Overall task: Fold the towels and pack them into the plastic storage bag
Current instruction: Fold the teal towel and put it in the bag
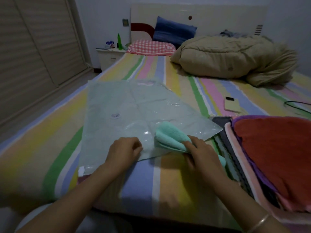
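A clear plastic storage bag [124,106] lies flat on the striped bed sheet [144,182]. My left hand [123,151] pinches the bag's near edge at its opening. A folded mint-green towel [170,136] is gripped by my right hand [201,153], its far end lying at the bag's mouth; whether it is inside the bag I cannot tell. To the right lies a stack of flat towels [272,153] with a red one on top, and purple, pink and grey ones under it.
A beige quilt [235,56] is bunched at the far right of the bed. A phone [233,105] and a dark cable [297,103] lie beyond the towel stack. Pillows [151,47] and a bedside table [109,56] stand at the head end.
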### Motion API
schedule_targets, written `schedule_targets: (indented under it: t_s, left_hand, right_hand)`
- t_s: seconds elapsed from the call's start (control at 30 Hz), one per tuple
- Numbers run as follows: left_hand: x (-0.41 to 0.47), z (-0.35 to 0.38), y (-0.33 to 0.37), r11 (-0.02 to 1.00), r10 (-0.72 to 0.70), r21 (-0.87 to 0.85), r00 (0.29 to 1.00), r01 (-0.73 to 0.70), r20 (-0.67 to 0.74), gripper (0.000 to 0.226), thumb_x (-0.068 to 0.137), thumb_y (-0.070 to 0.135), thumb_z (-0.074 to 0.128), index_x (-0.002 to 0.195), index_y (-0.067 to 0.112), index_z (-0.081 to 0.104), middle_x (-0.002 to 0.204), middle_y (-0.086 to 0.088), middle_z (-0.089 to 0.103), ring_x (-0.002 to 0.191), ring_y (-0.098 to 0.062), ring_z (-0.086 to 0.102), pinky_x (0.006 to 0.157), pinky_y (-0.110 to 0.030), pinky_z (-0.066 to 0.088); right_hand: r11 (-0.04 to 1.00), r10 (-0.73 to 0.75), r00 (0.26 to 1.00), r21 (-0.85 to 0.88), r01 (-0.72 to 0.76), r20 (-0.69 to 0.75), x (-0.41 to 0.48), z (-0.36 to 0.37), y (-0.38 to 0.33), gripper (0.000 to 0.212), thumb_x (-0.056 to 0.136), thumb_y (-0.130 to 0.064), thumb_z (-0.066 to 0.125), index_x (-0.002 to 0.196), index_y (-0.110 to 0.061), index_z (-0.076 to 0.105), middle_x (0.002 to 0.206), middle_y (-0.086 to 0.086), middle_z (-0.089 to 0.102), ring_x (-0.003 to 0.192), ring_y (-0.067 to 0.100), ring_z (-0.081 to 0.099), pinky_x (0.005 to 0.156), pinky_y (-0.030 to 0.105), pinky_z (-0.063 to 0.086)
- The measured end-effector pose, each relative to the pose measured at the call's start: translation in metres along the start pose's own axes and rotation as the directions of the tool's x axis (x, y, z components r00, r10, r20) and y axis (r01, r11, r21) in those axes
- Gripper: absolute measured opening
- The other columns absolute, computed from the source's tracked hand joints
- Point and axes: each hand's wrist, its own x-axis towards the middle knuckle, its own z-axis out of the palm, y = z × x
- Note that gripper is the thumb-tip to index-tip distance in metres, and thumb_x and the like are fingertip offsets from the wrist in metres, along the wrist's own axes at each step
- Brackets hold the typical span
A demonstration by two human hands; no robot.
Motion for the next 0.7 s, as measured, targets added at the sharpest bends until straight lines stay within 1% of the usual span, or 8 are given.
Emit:
schedule_targets:
  t_s: [0.13,0.27,0.4,0.5,0.57,0.6,0.63,0.7]
  left_hand:
    - [0.007,-0.015,-0.003,0.909,-0.238,-0.361,0.970,0.208,-0.040,0.009,0.079,0.033,0.075,0.080,0.024,0.078,0.078,0.007,0.075,0.075,-0.008,0.068,0.073,-0.024,0.051]
    - [0.009,-0.030,-0.004,0.712,-0.390,-0.632,0.921,0.307,0.008,0.009,0.080,0.032,0.075,0.076,0.024,0.077,0.073,0.006,0.074,0.074,-0.011,0.071,0.077,-0.042,0.059]
    - [0.001,-0.057,0.018,0.916,-0.160,-0.394,0.967,0.069,-0.201,0.010,0.079,0.035,0.076,0.082,0.026,0.078,0.077,0.013,0.074,0.075,0.001,0.068,0.076,-0.031,0.058]
    - [-0.009,-0.085,0.053,0.931,0.014,-0.355,0.980,-0.086,-0.200,0.016,0.078,0.040,0.072,0.085,0.028,0.078,0.080,0.016,0.074,0.078,0.004,0.068,0.073,-0.030,0.058]
    - [-0.011,-0.106,0.078,0.898,0.090,-0.415,0.984,-0.146,-0.151,0.018,0.078,0.040,0.073,0.087,0.025,0.079,0.080,0.015,0.074,0.078,0.005,0.068,0.076,-0.029,0.057]
    - [-0.013,-0.117,0.091,0.859,0.110,-0.489,0.987,-0.152,-0.114,0.017,0.079,0.036,0.074,0.088,0.022,0.079,0.080,0.012,0.075,0.079,0.003,0.068,0.077,-0.028,0.057]
    - [-0.014,-0.128,0.101,0.796,0.117,-0.591,0.991,-0.130,-0.061,0.017,0.080,0.030,0.075,0.090,0.017,0.079,0.081,0.007,0.075,0.079,-0.001,0.069,0.075,-0.026,0.056]
    - [-0.014,-0.146,0.112,0.627,0.110,-0.779,0.987,0.020,0.114,0.023,0.083,0.027,0.071,0.094,0.007,0.076,0.084,-0.003,0.075,0.080,-0.010,0.071,0.067,-0.022,0.056]
  right_hand:
    - [0.985,-0.164,0.986,-0.045,0.164,0.013,-0.004,0.002,-0.008,0.032,0.076,-0.028,0.046,0.102,-0.022,0.064,0.119,0.004,0.063,0.090,0.027,0.060,0.068,0.033,0.048]
    - [0.971,-0.165,0.981,-0.158,0.179,0.097,-0.007,0.011,-0.010,0.031,0.072,-0.028,0.040,0.089,-0.026,0.065,0.106,0.001,0.068,0.075,0.024,0.063,0.058,0.029,0.047]
    - [0.970,-0.165,0.981,-0.161,0.180,0.102,0.007,0.000,-0.030,0.022,0.073,-0.028,0.048,0.088,-0.024,0.063,0.098,0.001,0.066,0.072,0.025,0.058,0.058,0.031,0.045]
    - [0.965,-0.206,0.977,-0.155,0.212,0.053,0.033,-0.008,-0.058,0.030,0.066,-0.023,0.068,0.095,-0.019,0.064,0.099,0.007,0.066,0.077,0.028,0.060,0.062,0.035,0.047]
    - [0.958,-0.245,0.968,-0.145,0.249,0.043,0.053,-0.011,-0.076,0.039,0.070,-0.016,0.067,0.109,-0.013,0.065,0.111,0.011,0.065,0.090,0.029,0.062,0.075,0.038,0.050]
    - [0.974,-0.226,0.974,-0.024,0.226,0.031,0.064,-0.009,-0.083,0.040,0.075,-0.010,0.063,0.115,-0.010,0.064,0.115,0.010,0.064,0.097,0.026,0.061,0.083,0.037,0.049]
    - [0.967,-0.122,0.992,0.225,0.119,0.002,0.075,-0.007,-0.088,0.038,0.079,-0.004,0.060,0.117,-0.006,0.062,0.114,0.009,0.064,0.098,0.019,0.060,0.087,0.031,0.049]
    - [0.721,0.067,0.996,0.687,-0.084,0.052,0.092,-0.007,-0.099,0.030,0.082,0.006,0.058,0.112,0.002,0.062,0.107,0.013,0.067,0.092,0.009,0.058,0.084,0.028,0.052]
